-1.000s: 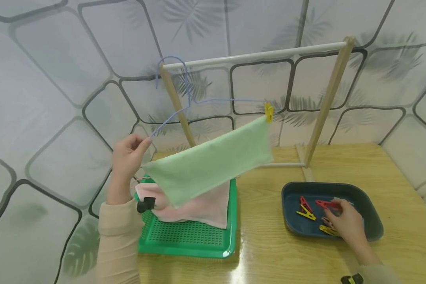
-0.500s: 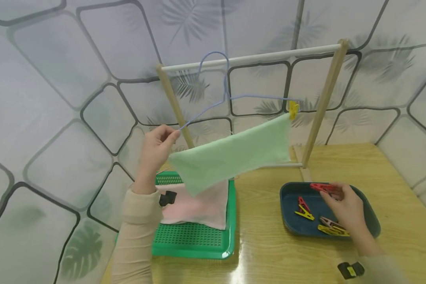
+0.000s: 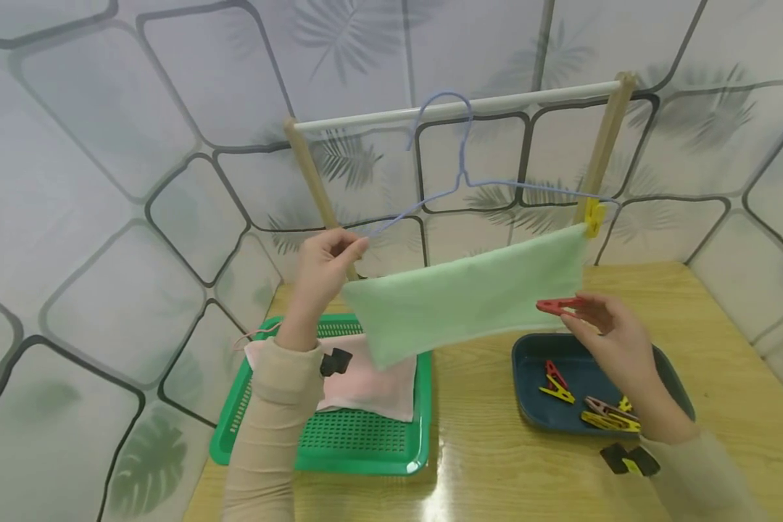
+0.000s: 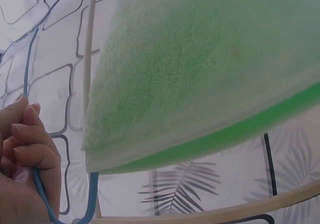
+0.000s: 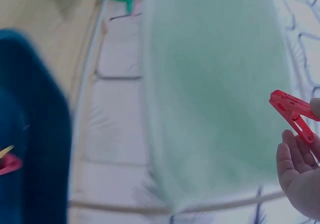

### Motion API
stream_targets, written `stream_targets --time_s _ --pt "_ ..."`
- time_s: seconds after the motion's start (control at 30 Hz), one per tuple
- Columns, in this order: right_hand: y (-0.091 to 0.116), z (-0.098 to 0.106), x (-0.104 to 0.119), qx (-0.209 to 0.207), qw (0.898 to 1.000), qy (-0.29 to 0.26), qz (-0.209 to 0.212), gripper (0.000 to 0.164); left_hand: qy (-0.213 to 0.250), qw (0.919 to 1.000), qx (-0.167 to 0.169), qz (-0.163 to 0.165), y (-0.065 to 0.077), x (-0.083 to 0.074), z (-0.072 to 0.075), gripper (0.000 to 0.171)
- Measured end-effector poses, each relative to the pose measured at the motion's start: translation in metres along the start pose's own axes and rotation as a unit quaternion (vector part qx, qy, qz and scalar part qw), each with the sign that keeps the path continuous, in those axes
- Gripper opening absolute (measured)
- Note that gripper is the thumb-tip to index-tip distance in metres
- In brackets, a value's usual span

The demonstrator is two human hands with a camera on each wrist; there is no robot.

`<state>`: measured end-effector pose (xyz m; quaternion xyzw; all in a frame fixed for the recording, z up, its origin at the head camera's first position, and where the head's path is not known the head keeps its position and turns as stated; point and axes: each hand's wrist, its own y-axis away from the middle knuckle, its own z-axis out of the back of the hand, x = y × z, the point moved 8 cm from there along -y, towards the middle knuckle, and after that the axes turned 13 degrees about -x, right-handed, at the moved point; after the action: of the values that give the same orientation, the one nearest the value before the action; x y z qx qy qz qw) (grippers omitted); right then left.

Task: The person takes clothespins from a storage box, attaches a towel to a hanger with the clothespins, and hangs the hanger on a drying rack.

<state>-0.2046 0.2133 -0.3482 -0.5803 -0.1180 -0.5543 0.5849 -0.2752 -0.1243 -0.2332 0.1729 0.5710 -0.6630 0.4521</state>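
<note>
My left hand pinches the left end of a blue wire hanger, raised so its hook overlaps the rack's bar in the head view. A light green towel hangs folded over the hanger's lower part, and a yellow clothespin grips it at the right end. In the left wrist view the hanger's bent corner comes out from the towel's edge. Between the thumb and fingers of my right hand is a red clothespin, its tip pointing left before the towel's lower right part.
A dark blue tray with several clothespins stands at the right. On the left is a green basket holding a pink cloth. A wooden rack with a white bar stands behind them.
My left hand has carried the hanger and green towel to the right. My right hand has lifted the red clothespin from the tray up and left toward the towel.
</note>
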Motion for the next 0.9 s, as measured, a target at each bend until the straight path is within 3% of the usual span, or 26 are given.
stream_targets --time_s 0.2,0.37,0.63,0.9 --pt "-0.014 -0.018 0.053 -0.006 0.991 -0.113 0.079 0.034 0.015 0.9998 0.009 -0.003 0.000 -0.002 -0.015 0.023" --pt "-0.018 -0.034 0.087 0.007 0.978 -0.177 0.110 0.033 0.035 0.9992 0.021 -0.003 0.001 0.000 -0.027 0.021" --pt "-0.025 -0.058 0.108 0.020 0.966 -0.232 0.109 0.033 0.057 0.9972 0.027 -0.039 0.000 -0.010 -0.043 0.020" --pt "-0.022 -0.082 0.132 0.055 0.949 -0.275 0.146 0.033 0.083 0.9948 0.041 -0.042 0.002 -0.017 -0.060 0.021"
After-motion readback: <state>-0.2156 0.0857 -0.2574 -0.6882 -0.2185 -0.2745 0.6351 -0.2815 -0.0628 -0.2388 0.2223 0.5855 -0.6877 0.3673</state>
